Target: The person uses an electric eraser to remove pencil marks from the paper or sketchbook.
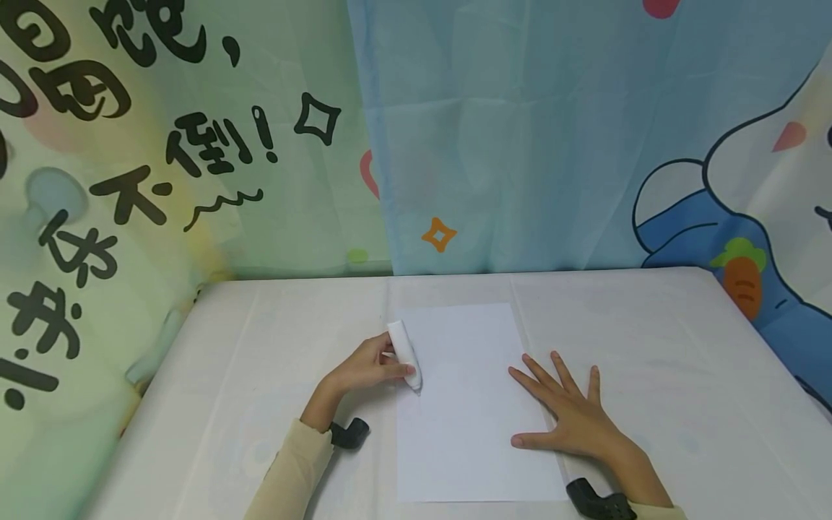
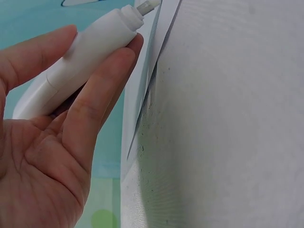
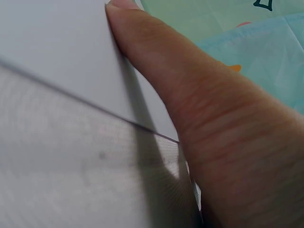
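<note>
My left hand [image 1: 368,362] grips a white electric eraser [image 1: 404,354], thumb on one side and fingers on the other. Its narrow tip points down at the left part of a white sheet of paper [image 1: 468,412]. From the left wrist view, the eraser [image 2: 90,52] shows a rounded body, a stepped collar and a small grey tip holder with a pale end, close to the paper's edge. On the paper's right edge rests my right hand [image 1: 575,415], fingers spread and nothing held. Its thumb [image 3: 156,52] lies along the sheet in the right wrist view.
A white-covered table [image 1: 292,318] lies under the paper. Behind it hangs a blue curtain [image 1: 507,144] with cartoon prints, and a green one [image 1: 292,231] with black lettering stands at the left. Each wrist wears a black camera mount, such as the left one [image 1: 351,433].
</note>
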{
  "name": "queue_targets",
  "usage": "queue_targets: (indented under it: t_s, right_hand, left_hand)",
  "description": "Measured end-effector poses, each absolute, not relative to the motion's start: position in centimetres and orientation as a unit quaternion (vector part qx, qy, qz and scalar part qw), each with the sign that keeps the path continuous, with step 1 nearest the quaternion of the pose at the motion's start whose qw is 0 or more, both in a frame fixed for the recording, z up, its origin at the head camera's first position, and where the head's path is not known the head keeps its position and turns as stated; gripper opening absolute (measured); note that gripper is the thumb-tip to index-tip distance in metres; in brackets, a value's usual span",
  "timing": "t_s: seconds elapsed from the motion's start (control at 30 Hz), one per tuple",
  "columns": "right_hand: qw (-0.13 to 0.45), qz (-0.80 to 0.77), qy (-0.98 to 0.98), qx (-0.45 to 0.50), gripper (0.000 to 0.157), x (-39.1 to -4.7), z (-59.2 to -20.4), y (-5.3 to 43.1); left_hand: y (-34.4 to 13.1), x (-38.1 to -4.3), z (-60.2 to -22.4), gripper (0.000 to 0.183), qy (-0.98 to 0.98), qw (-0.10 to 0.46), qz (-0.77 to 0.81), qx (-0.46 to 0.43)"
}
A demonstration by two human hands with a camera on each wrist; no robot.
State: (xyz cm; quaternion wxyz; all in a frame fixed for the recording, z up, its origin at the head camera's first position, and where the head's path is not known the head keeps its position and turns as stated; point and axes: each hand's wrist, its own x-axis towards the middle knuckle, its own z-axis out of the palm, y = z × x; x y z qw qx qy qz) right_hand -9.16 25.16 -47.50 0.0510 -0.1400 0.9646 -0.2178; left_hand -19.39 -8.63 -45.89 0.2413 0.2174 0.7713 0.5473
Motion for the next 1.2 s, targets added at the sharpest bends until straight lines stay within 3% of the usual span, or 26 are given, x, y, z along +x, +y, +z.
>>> queue_targets:
  t_s: [0.4, 1.2]
  right_hand:
    - [0.053, -0.220, 0.964, -0.141, 0.103, -9.15, -47.28, 25.14]
    - [0.050, -0.222, 0.963, -0.141, 0.103, -9.07, -47.28, 25.02]
  left_hand:
    - [-8.69, -19.44, -45.68, 0.043, 0.777, 0.218, 0.546, 0.225]
    - [-8.70, -19.25, -45.70, 0.039, 0.770, 0.248, 0.543, 0.226]
